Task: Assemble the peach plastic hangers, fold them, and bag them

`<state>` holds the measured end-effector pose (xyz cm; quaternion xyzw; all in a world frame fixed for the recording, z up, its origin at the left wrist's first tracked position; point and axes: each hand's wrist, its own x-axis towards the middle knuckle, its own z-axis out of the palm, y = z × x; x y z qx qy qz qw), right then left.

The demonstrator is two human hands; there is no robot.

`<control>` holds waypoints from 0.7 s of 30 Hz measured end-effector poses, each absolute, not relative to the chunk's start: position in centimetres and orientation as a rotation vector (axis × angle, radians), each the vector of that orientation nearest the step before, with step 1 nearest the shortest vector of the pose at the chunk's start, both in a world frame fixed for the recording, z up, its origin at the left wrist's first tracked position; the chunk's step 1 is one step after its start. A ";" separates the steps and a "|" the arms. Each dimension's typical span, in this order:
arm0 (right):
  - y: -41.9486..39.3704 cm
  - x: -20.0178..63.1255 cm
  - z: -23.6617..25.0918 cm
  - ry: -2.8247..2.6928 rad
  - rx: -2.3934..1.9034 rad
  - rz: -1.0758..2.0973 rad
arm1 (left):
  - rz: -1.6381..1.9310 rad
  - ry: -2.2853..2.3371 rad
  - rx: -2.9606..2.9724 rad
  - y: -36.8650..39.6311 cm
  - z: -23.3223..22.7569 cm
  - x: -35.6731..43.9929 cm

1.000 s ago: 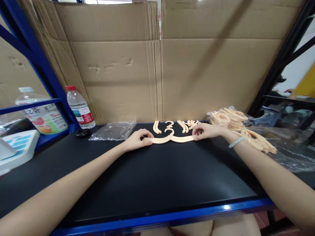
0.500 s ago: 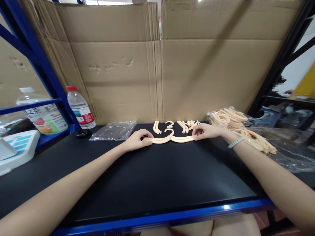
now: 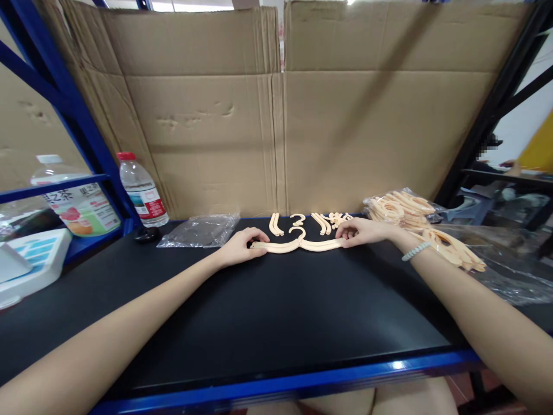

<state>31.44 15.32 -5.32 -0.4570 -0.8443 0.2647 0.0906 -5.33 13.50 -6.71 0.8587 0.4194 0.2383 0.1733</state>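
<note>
A cream plastic clothes hanger [image 3: 280,248] lies on the black tabletop, its two curved arms spread and its hook pointing away from me. My left hand [image 3: 244,245] grips the tip of its left arm between thumb and fingers. Closed on the tip of the other arm is my right hand [image 3: 360,231], with a beaded bracelet on that wrist. Just behind the hanger lie loose cream arm pieces [image 3: 276,223], separate hooks [image 3: 297,219], more arm pieces [image 3: 321,223] and a small heap of connector parts [image 3: 339,219].
Clear bags of cream hanger parts [image 3: 400,207] lie at the right. A flat plastic bag [image 3: 199,230], a red-capped water bottle [image 3: 142,193] and a dark round object [image 3: 147,234] are at the left. Cardboard [image 3: 207,127] walls the back; a blue rail [image 3: 294,385] edges the front.
</note>
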 end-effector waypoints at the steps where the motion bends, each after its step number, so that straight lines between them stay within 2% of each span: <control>1: 15.4 31.5 -5.3 -2.497 -1.373 0.788 | 0.683 1.187 2.424 13.6 -6.8 -5.4; 5: 15.4 31.8 -5.2 -2.407 -1.384 0.731 | 0.728 1.201 2.346 13.9 -7.0 -5.5; 12: 16.2 28.8 -4.6 -2.260 -1.296 0.318 | 0.771 1.503 2.205 15.6 -6.6 -4.6; 21: 20.5 21.9 -2.9 -2.578 -1.261 0.174 | 0.464 1.861 2.124 20.4 -5.3 -1.1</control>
